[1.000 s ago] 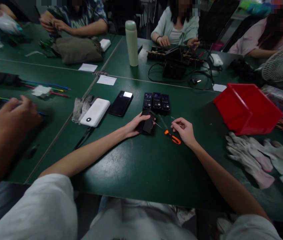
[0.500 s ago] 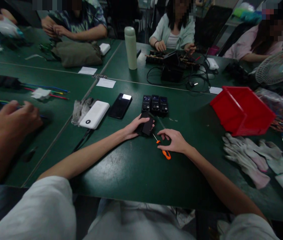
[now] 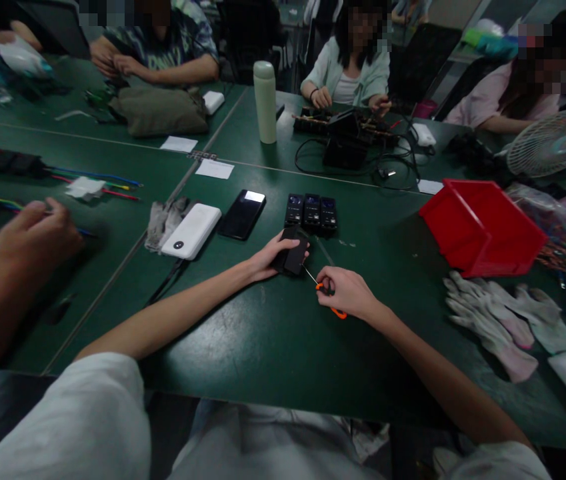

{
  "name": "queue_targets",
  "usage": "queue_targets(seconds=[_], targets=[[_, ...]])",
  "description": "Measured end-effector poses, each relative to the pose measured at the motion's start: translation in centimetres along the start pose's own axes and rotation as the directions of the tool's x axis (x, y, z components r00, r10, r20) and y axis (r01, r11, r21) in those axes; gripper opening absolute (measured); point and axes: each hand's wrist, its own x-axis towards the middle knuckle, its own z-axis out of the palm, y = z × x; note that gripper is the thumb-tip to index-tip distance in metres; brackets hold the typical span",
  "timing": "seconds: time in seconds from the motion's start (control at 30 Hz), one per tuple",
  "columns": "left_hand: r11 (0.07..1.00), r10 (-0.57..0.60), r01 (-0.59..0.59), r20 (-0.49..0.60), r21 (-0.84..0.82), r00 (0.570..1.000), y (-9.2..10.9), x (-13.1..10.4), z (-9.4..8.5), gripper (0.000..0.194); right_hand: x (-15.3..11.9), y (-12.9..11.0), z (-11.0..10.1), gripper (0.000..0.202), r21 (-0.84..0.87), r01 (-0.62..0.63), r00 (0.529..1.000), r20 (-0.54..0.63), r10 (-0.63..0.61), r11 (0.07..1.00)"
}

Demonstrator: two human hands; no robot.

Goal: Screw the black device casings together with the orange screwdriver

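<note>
My left hand (image 3: 271,257) is closed around a small black rectangular device (image 3: 295,259), its thumb lying across the top face. A screwdriver (image 3: 335,311) with an orange handle and thin metal shaft is pinched in my right hand (image 3: 347,292). The shaft points up and left, its tip at or very near the device's right edge; whether it touches I cannot tell. Just behind my left hand stand three similar black devices (image 3: 311,212) in a row. A black phone (image 3: 243,215) and a white power bank (image 3: 193,231) lie to the left.
At right are a red bin (image 3: 483,230), work gloves (image 3: 493,323) and a fan (image 3: 555,143). A pale green bottle (image 3: 265,103) stands behind. Another person's hand (image 3: 35,243) works with wires at left. Several people sit around the table (image 3: 243,353).
My right hand's fingers have closed on the screwdriver handle, which they were spread around before. The shaft has shifted slightly toward the device. My left hand keeps its hold.
</note>
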Motion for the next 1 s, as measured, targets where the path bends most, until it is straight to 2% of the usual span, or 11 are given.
queue_targets(seconds=[0.1,0.2,0.27,0.4,0.47,0.53,0.6,0.77,0.87,1.0], targets=[[1.000,0.015,-0.015,-0.003,-0.021,1.000,0.2,-0.1,0.1,0.036,0.2,0.5,0.1,0.018,0.026,-0.044,0.996,-0.079,0.046,0.999],[0.999,0.018,-0.019,-0.019,-0.050,1.000,0.4,-0.2,0.2,0.033,0.6,1.5,-0.4,0.018,0.063,-0.022,0.974,-0.225,0.036,0.998],[0.997,0.020,-0.021,-0.020,-0.068,1.000,0.4,-0.2,0.2,0.033,0.9,2.4,-0.8,0.019,0.079,-0.009,0.959,-0.283,0.031,0.997],[0.997,0.022,-0.022,-0.003,-0.077,1.000,0.3,-0.2,-0.1,0.036,1.3,3.9,-1.6,0.018,0.205,-0.003,0.951,-0.303,0.067,0.979],[0.997,0.017,-0.017,0.002,-0.074,1.000,0.3,-0.2,-0.2,0.037,1.3,4.5,-1.9,0.017,0.303,0.001,0.935,-0.339,0.107,0.953],[0.997,0.017,-0.017,0.006,-0.077,1.000,0.3,-0.2,-0.2,0.038,1.3,5.0,-2.0,0.015,0.327,0.000,0.920,-0.370,0.128,0.945],[0.997,0.018,-0.018,0.006,-0.080,1.000,0.3,-0.2,-0.2,0.038,1.4,5.4,-1.9,0.016,0.250,-0.013,0.921,-0.373,0.109,0.968],[0.997,0.012,-0.013,-0.004,-0.078,1.000,0.3,-0.3,-0.1,0.037,3.1,5.7,-0.8,0.019,-0.079,-0.050,0.948,-0.317,0.023,0.996],[0.997,0.022,-0.022,-0.004,-0.078,1.000,0.2,-0.2,-0.1,0.036,5.2,5.2,-0.1,0.021,-0.153,-0.042,0.949,-0.314,-0.008,0.987],[0.993,-0.017,0.014,-0.027,-0.119,0.999,0.2,0.0,-0.3,0.030,7.4,4.4,0.4,0.023,-0.254,-0.110,0.939,-0.343,0.017,0.961]])
